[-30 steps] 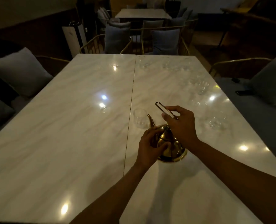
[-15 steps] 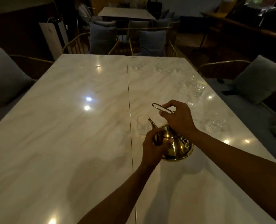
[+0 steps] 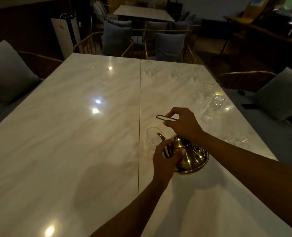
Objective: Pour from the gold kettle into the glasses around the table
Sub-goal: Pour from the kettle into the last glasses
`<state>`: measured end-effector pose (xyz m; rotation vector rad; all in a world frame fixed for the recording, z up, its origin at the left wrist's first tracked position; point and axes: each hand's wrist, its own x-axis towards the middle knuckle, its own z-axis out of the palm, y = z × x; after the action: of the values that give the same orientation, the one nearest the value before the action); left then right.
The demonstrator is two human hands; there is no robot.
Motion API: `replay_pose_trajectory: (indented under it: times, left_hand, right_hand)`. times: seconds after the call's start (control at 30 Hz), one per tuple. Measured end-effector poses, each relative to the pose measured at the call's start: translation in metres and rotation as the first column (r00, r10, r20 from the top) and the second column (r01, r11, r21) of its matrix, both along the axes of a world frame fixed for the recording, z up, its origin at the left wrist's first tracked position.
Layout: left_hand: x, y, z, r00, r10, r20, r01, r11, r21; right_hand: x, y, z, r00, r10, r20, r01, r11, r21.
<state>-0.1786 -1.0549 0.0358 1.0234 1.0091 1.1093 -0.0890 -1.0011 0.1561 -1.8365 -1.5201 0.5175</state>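
Head view: the kettle (image 3: 191,156) sits at centre right of the frame, tipped further than before, spout at the rim of the nearest glass (image 3: 153,138). The right hand (image 3: 184,124) pinches the handle (image 3: 165,117); the left hand (image 3: 165,159) grips the body. More glasses (image 3: 216,103) line the pale marble bench (image 3: 65,134). Cushioned chairs (image 3: 117,39) stand in the dim upper frame.

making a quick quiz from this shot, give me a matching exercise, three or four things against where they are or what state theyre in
Things:
1. right hand
2. left hand
3. nearest glass
4. gold kettle

States:
A. stands just beyond the spout
B. tilted, base edge on the marble table
C. grips the wire handle
D. holds the kettle's body near the spout

Pairs: 1-C, 2-D, 3-A, 4-B
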Motion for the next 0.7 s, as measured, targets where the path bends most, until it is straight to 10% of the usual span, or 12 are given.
replay_pose_trajectory:
  times: [0.7]
  left_hand:
    - [0.019, 0.001, 0.014, 0.994, 0.089, 0.066, -0.081, 0.991, -0.109]
  right_hand:
    - [0.006, 0.025, 0.012, 0.985, 0.154, 0.078, -0.142, 0.979, -0.145]
